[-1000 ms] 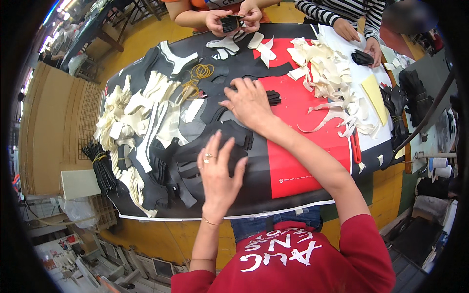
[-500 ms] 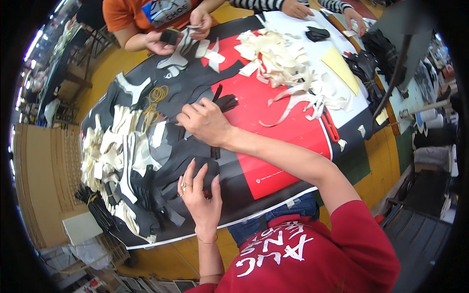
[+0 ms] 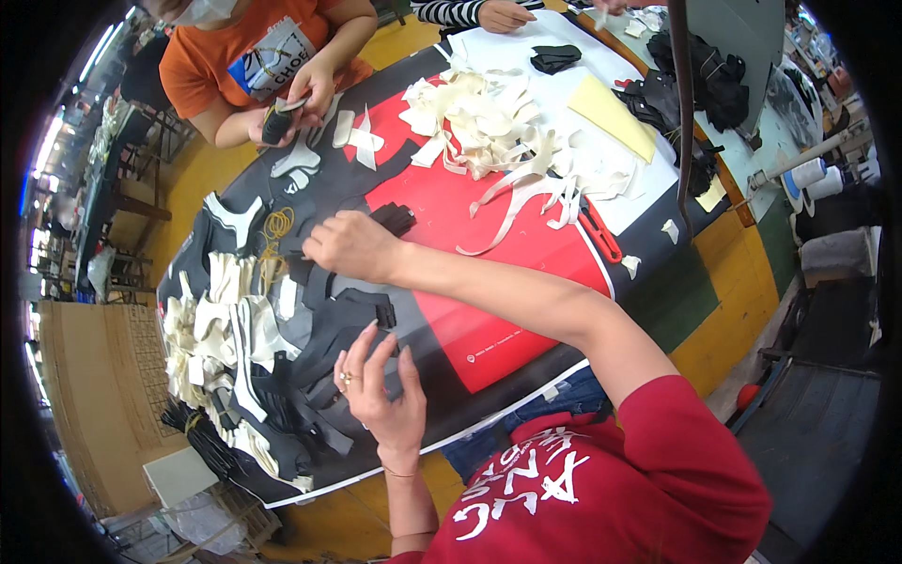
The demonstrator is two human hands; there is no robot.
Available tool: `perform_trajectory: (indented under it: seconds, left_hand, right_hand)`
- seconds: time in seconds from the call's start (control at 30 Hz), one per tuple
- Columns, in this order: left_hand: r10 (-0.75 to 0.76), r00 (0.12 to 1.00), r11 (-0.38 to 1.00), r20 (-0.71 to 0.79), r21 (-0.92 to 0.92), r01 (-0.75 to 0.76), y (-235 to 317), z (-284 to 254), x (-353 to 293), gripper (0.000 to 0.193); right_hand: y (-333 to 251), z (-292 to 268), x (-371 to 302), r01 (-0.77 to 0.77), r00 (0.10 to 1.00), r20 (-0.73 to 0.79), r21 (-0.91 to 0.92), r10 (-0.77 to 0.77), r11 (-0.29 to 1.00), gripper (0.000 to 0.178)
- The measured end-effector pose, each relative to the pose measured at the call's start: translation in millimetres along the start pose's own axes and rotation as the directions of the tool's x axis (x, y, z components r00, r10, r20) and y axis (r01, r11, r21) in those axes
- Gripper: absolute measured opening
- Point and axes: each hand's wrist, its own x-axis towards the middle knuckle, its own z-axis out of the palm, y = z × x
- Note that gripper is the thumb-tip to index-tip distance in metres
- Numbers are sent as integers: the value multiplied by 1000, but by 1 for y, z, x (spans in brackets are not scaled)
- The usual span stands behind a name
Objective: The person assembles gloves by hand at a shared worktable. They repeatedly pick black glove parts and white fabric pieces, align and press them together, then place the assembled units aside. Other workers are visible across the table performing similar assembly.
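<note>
Yellow floor [image 3: 723,338] all round, a cluttered shop, and the fisheye's black rim eats the corners. Big table [image 3: 451,404] in the middle, covered in black with a red sheet [image 3: 484,348]; my right forearm cuts across part of the red. Far side: a co-worker in orange [image 3: 188,75], head cut off by the top edge, fingers round a dark bundle [image 3: 277,124] I can't make out. Of a second person there's just a striped sleeve [image 3: 451,11] and some hand.

Cream scraps [image 3: 479,117] sprawl over the red, and another cream pile [image 3: 211,329] sits at the left end. The black pieces [image 3: 329,315] lie between that pile and the red sheet, overlapping so much I can't count them.

Right hand [image 3: 348,246] is over their far side, fingers curled in; fingertips are hidden, so can't tell if they're gripping anything. Left hand [image 3: 381,404] is at their near side, fingers spread, nothing visible in it. Black strips [image 3: 393,218] poke out just beyond the right wrist, partly covered. Yellow bands [image 3: 279,226] lie near that hand.
</note>
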Motion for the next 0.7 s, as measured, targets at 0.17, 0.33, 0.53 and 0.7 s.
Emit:
perform_trajectory:
  seconds: [0.17, 0.33, 0.53, 0.7]
  left_hand:
    - [-49, 999, 998, 16, 31, 48, -1, -1, -5, 23]
    - [-81, 995, 995, 51, 65, 78, -11, -4, -10, 22]
    - [0, 986, 1000, -167, 30, 6, -3, -33, -4, 17]
    - [-34, 968, 986, -250, -164, -8, 14, -43, 16, 17]
  right_hand:
    - [10, 27, -1, 80, 987, -108, -291, -116, 953, 12]
    - [18, 18, 3, 90, 994, -28, -323, -104, 942, 16]
    - [-19, -53, -4, -30, 991, -135, -121, 14, 992, 6]
    - [-40, -139, -70, -493, 817, 427, 168, 388, 854, 16]
